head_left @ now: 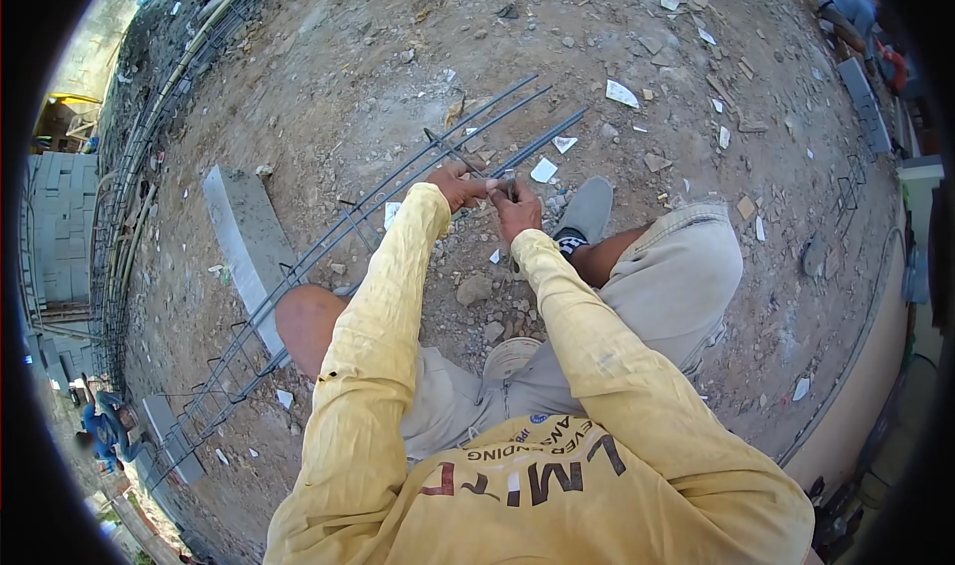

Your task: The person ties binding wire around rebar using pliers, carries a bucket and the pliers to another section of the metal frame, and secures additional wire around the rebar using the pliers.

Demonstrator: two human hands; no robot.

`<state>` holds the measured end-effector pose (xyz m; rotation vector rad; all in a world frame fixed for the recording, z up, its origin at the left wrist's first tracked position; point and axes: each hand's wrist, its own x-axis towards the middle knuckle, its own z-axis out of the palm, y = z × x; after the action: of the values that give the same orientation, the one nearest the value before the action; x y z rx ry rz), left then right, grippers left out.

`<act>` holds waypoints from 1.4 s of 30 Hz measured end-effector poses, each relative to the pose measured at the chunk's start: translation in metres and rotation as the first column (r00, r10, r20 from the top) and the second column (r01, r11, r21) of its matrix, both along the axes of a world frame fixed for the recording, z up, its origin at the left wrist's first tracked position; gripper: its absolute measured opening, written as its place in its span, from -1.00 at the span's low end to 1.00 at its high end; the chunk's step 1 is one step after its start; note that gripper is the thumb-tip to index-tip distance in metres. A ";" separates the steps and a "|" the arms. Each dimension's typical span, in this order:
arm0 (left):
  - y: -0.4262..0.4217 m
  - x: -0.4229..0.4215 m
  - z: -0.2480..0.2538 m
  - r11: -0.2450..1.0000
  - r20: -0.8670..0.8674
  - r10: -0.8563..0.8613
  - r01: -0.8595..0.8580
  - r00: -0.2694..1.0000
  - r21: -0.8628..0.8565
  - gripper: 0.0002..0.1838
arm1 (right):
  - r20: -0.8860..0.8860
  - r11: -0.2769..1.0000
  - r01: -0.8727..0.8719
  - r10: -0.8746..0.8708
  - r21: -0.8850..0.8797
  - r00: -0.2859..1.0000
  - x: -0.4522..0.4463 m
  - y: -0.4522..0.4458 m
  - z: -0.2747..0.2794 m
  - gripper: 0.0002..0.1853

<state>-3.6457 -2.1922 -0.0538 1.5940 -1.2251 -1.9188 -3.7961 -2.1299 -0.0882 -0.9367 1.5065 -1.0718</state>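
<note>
A long rebar cage (390,189) of thin steel bars with cross ties runs diagonally over the ground in front of me. My left hand (458,188) is at the cage's far end, fingers bent and reaching to the right across the bars. Close against it, my right hand (516,211) is closed in a pinch, fingertips nearly meeting the left ones. What the fingers hold is too small and hidden to make out. Parallel bar ends (545,139) stick out just beyond my hands.
A grey concrete slab (242,242) lies under the cage at left. White tile shards (622,94) and stones litter the dirt. Stacked grey blocks (62,227) stand far left, with long bundled rebar (124,192) beside them. Other people crouch at lower left (102,428) and upper right (854,16).
</note>
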 end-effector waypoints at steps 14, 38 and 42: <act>-0.001 0.000 0.010 0.984 0.095 -0.173 0.167 0.980 0.066 -0.21 | -0.096 0.989 -0.144 0.143 -0.009 0.985 -0.017 -0.005 -0.001 -0.68; 0.006 -0.029 -0.001 0.950 0.837 -0.118 0.307 0.535 -0.062 -0.57 | -0.375 0.961 -0.260 0.277 0.096 0.885 -0.020 -0.013 0.019 -0.71; -0.003 -0.012 -0.020 0.959 0.669 -0.158 0.274 0.726 -0.071 -0.65 | -0.423 0.955 -0.272 0.295 0.115 0.857 -0.018 -0.013 0.022 -0.74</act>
<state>-3.6579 -2.1949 -0.0737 2.2083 -1.8645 -1.3204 -3.8139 -2.1434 -0.0667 -1.3823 1.6758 -0.6263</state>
